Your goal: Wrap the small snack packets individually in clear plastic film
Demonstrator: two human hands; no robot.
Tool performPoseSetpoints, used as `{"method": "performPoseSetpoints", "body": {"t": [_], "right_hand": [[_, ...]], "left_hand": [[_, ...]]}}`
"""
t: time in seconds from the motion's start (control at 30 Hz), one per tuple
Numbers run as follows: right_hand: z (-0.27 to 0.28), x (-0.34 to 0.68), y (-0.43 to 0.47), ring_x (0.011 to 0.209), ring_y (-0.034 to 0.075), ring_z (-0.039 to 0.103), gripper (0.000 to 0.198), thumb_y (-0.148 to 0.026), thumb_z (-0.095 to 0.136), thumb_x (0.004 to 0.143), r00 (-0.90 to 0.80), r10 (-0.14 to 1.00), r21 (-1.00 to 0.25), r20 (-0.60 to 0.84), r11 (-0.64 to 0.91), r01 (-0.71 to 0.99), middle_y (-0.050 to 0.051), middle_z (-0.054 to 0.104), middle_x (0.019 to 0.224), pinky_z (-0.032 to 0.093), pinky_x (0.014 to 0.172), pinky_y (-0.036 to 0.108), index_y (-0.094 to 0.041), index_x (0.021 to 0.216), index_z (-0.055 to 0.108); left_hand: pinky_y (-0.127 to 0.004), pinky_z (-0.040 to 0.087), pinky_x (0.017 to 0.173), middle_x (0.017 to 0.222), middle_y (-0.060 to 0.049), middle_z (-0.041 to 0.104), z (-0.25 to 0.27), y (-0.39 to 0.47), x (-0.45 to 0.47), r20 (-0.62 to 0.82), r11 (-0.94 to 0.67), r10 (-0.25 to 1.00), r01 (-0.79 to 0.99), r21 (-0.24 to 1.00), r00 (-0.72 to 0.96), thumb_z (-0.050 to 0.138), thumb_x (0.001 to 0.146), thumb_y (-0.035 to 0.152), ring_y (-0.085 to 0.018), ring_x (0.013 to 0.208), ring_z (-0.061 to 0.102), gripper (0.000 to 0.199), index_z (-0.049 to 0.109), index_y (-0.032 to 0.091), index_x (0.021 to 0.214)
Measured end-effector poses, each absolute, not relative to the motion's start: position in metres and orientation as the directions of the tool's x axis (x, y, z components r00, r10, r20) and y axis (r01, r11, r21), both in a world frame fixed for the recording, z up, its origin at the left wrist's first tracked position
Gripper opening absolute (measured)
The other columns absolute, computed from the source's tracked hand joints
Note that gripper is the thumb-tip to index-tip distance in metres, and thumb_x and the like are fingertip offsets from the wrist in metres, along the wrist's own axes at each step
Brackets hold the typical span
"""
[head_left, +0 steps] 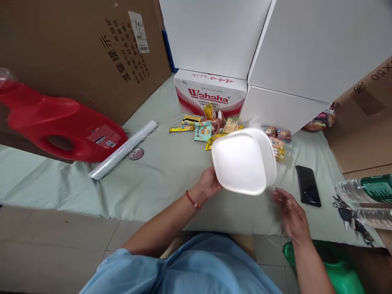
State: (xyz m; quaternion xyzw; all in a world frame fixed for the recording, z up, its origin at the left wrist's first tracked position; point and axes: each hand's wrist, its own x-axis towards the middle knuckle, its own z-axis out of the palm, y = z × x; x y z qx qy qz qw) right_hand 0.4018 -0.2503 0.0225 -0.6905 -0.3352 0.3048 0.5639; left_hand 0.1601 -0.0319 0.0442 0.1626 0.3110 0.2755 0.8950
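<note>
My left hand (210, 183) grips the left edge of a white plastic container (240, 163) and holds it above the cloth-covered table. The container is a rounded square, tilted so that one broad white face shows, with a deeper part standing out to its right. Whether it is one piece or a box and its lid together I cannot tell. To its lower right hovers my right hand (292, 214), apart from it, fingers spread and slightly blurred, with nothing in them. Behind the container lie several small wrapped snacks (202, 130), some partly hidden by it.
A red jug (73, 126) and a clear plastic film roll (124, 150) lie at the left, beside a round metal disc (136, 154). A Wahaha carton (211, 93) stands behind. At the right are a black phone (308, 185), keys (352, 218) and plastic bottles (376, 189).
</note>
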Motion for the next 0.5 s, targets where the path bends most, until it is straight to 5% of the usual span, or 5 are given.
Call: {"method": "performPoseSetpoints", "body": {"t": [0.1, 0.27, 0.43, 0.5], "right_hand": [[0.042, 0.359, -0.259, 0.123, 0.036, 0.07, 0.066, -0.074, 0.061, 0.091, 0.413, 0.909, -0.993, -0.057, -0.007, -0.122, 0.012, 0.073, 0.136, 0.056, 0.103, 0.054, -0.03, 0.139, 0.067], [0.076, 0.331, -0.274, 0.109, 0.034, 0.075, 0.043, -0.055, 0.069, 0.093, 0.401, 0.907, -0.986, -0.128, -0.074, -0.147, 0.009, 0.081, 0.106, 0.06, 0.094, 0.052, -0.029, 0.128, 0.069], [0.115, 0.397, -0.269, 0.098, 0.028, 0.072, 0.03, -0.049, 0.069, 0.093, 0.655, 0.747, -0.966, 0.118, -0.067, 0.25, 0.008, 0.077, 0.104, 0.056, 0.091, 0.044, -0.027, 0.113, 0.067], [0.126, 0.442, -0.251, 0.09, 0.026, 0.068, 0.031, -0.048, 0.071, 0.09, 0.703, 0.674, -0.81, 0.225, -0.272, 0.52, 0.007, 0.076, 0.099, 0.053, 0.088, 0.04, -0.024, 0.109, 0.069]], "left_hand": [[-0.044, 0.058, 0.101, 0.097, -0.012, 0.082, 0.017, -0.08, 0.157, -0.466, 0.843, 0.483, -0.249, 0.477, 0.741, 0.074, 0.077, 0.032, -0.032, 0.109, 0.075, 0.028, 0.079, 0.017, 0.101], [-0.039, 0.057, 0.085, 0.084, -0.005, 0.076, 0.018, -0.103, 0.136, -0.403, 0.619, 0.616, -0.1, 0.779, 0.676, 0.076, 0.081, 0.054, -0.026, 0.089, 0.071, 0.036, 0.076, 0.023, 0.1], [-0.035, 0.055, 0.079, 0.088, -0.003, 0.072, 0.038, -0.079, 0.09, -0.269, 0.167, 0.79, 0.23, 0.959, 0.551, 0.065, 0.087, 0.054, -0.022, 0.079, 0.068, 0.034, 0.073, 0.026, 0.104], [-0.036, 0.054, 0.076, 0.088, -0.003, 0.071, 0.038, -0.069, 0.066, -0.185, 0.023, 0.878, 0.346, 0.938, 0.442, 0.058, 0.088, 0.054, -0.023, 0.079, 0.066, 0.031, 0.072, 0.027, 0.096]]}}
